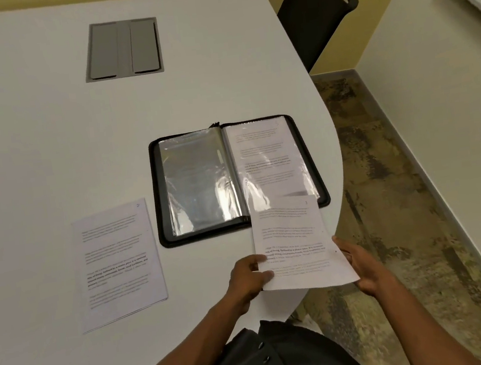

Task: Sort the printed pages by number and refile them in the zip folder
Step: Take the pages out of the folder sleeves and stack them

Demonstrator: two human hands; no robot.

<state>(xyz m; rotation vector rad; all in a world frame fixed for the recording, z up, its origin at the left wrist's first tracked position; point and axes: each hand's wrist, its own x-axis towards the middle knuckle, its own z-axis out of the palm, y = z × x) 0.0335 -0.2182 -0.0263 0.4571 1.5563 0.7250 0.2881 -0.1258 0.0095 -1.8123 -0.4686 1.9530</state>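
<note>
Nearest the viewer, both hands hold one printed page [293, 242] whose far end overlaps the near right corner of the open zip folder [238, 176]. The left hand [249, 275] pinches the page's near left edge, thumb on top and fingers curled beneath; the right hand [361, 267] grips the near right edge, though the sheet hides most of its fingers, so how tightly they close is hard to judge. The page bows slightly between the two grips, which suggests a single light, floppy sheet that will droop or crease if held by one corner; taking it at both side edges, as here, looks the safest way to feed it flat into a sleeve. To the left of the folder, a small stack of printed pages [117, 264] lies on the white table [30, 132], well apart from the hands. In the folder itself, the right sleeve [266, 155] already shows a printed sheet inside, while the left sleeve [196, 181] looks empty and glossy, likely slippery and prone to cling at its opening. Beyond the folder, a grey cable hatch [122, 48] is set into the table, and a black chair [318, 9] stands at the far right edge.
</note>
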